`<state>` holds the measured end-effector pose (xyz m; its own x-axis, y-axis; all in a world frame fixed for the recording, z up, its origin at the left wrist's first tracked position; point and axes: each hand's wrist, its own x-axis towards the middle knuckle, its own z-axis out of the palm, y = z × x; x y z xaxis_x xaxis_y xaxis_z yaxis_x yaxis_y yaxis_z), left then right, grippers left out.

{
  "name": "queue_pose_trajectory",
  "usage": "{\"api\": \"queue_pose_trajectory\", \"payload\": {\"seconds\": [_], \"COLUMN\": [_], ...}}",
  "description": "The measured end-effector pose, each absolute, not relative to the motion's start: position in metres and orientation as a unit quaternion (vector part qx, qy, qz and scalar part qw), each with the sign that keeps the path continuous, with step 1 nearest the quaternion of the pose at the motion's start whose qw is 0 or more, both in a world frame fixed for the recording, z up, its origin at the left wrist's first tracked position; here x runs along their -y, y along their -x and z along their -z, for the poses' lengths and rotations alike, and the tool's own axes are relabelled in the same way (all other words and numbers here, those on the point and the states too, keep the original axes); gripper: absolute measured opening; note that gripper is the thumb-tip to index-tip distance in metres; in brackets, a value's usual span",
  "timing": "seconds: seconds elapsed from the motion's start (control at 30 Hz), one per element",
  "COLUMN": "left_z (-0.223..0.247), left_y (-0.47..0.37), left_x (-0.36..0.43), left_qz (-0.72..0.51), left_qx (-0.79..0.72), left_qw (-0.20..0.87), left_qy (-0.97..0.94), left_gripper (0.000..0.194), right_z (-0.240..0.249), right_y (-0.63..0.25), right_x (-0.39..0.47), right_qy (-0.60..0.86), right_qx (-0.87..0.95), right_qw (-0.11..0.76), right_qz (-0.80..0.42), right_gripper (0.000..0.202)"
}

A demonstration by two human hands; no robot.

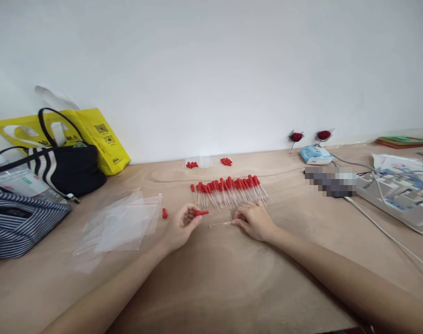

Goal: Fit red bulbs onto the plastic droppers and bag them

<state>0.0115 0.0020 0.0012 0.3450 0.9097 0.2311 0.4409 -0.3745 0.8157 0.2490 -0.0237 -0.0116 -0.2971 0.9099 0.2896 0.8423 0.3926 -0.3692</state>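
Between the thumb and fingers of my left hand (184,225) is a red rubber dropper bulb (201,213), pointing right. My right hand (253,221) pinches a thin clear glass dropper tube (219,225), which points left, level and low over the table. Bulb and tube are apart. Just beyond both hands lies a row of droppers (228,185) with red bulbs on clear tubes. One loose red bulb (164,213) rests left of my left hand.
Clear zip bags (120,222) lie at the left, near a striped pouch (23,222), a black bag (72,169) and a yellow bag (110,148). Small red bulbs (226,161) sit on plastic by the wall. Rightward are a tissue pack (315,155), cables and a power strip (399,202).
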Motion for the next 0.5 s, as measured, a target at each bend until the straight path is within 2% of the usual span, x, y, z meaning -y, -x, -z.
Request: {"api": "queue_pose_trajectory", "payload": {"seconds": [0.07,0.17,0.27,0.37,0.5], "left_z": [0.002,0.002,0.002,0.003,0.006], "left_y": [-0.014,-0.014,-0.016,-0.020,-0.027], "left_x": [0.010,0.018,0.018,0.016,0.017], "left_qz": [-0.291,-0.249,-0.255,-0.247,-0.251], "left_qx": [-0.437,-0.431,-0.408,-0.388,-0.410], "left_qw": [0.317,0.241,0.185,0.174,0.180], "left_qy": [-0.790,-0.833,-0.857,-0.871,-0.858], "left_gripper": [0.012,0.008,0.017,0.024,0.011], "right_z": [0.012,0.013,0.013,0.014,0.017], "right_y": [-0.264,-0.276,-0.275,-0.270,-0.264], "right_x": [0.027,0.029,0.027,0.025,0.028], "right_qy": [0.534,0.510,0.478,0.461,0.447], "right_qx": [0.809,0.818,0.827,0.834,0.837], "right_qw": [0.232,0.246,0.267,0.270,0.275], "right_qz": [-0.078,-0.102,-0.129,-0.137,-0.157], "right_gripper": [0.016,0.019,0.025,0.026,0.016]}}
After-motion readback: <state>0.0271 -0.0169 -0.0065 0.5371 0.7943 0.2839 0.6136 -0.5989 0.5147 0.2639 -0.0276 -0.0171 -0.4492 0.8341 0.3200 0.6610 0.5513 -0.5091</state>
